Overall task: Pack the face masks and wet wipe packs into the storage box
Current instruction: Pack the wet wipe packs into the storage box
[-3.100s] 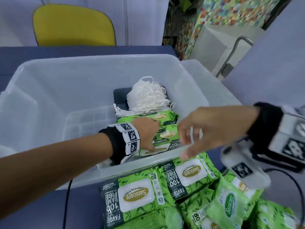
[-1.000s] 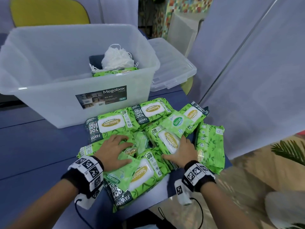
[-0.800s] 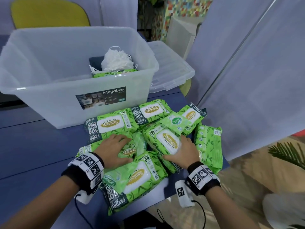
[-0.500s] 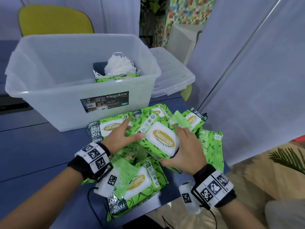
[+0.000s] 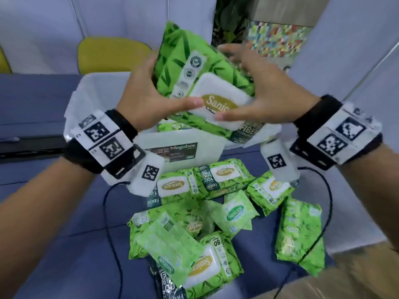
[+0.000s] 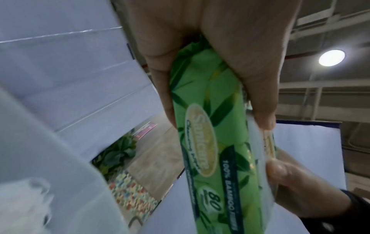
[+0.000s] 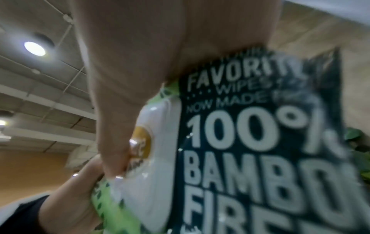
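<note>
Both hands hold one green wet wipe pack [image 5: 200, 83] tilted in the air above the clear storage box [image 5: 183, 145]. My left hand [image 5: 146, 98] grips its left edge, thumb on the white lid. My right hand [image 5: 269, 89] grips the right edge, thumb on the lid too. In the left wrist view the fingers [image 6: 230, 47] clamp the pack's side [image 6: 208, 142]. The right wrist view shows the pack's dark printed end [image 7: 260, 142] under my palm. Several more packs [image 5: 216, 212] lie heaped on the blue table in front of the box. The held pack hides the box's inside.
The blue table [image 5: 43, 234] runs left of the heap, and its edge drops off at the right, near the outermost pack [image 5: 300, 231]. Black wrist cables [image 5: 110, 212] trail across the table. A yellow chair [image 5: 112, 55] stands behind the box. White partition panels close the right side.
Both hands left the heap, took one pack between them and raised it up over the box. The view has tilted up with them.
</note>
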A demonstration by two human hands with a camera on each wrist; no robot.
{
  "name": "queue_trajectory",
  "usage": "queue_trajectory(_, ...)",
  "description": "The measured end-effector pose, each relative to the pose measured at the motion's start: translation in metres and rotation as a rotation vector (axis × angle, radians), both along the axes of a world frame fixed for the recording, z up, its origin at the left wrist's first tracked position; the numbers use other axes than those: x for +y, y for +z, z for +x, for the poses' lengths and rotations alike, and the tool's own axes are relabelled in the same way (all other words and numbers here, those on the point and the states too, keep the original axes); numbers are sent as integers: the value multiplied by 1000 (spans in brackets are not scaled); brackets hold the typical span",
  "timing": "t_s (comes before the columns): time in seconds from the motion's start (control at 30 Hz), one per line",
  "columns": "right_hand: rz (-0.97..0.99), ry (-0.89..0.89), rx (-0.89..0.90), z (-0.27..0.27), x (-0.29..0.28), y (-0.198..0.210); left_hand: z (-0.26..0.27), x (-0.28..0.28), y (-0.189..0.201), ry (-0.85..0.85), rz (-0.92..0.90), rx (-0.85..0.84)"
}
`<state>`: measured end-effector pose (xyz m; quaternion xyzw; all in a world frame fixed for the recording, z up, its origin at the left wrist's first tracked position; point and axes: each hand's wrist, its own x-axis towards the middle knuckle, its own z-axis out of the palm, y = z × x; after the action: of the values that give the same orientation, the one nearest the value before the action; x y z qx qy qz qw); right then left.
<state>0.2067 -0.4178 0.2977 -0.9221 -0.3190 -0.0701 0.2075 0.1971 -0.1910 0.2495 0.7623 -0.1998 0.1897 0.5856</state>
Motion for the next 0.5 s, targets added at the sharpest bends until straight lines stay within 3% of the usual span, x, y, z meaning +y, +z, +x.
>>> queue_trajectory(0.13,-42,-25,21,58,23,32,37,15,32,-2,170,-175)
queue_trajectory(0.27,3,-22,54,105,42,35,83,28,47,33,357,-245)
queue_trajectory(0.4,88,2,112,146,49,9,130,38,42,6,501,-82)
queue_trajectory(0.5,20,-8,187,175,47,-14,162,52,22,-51,783,68)
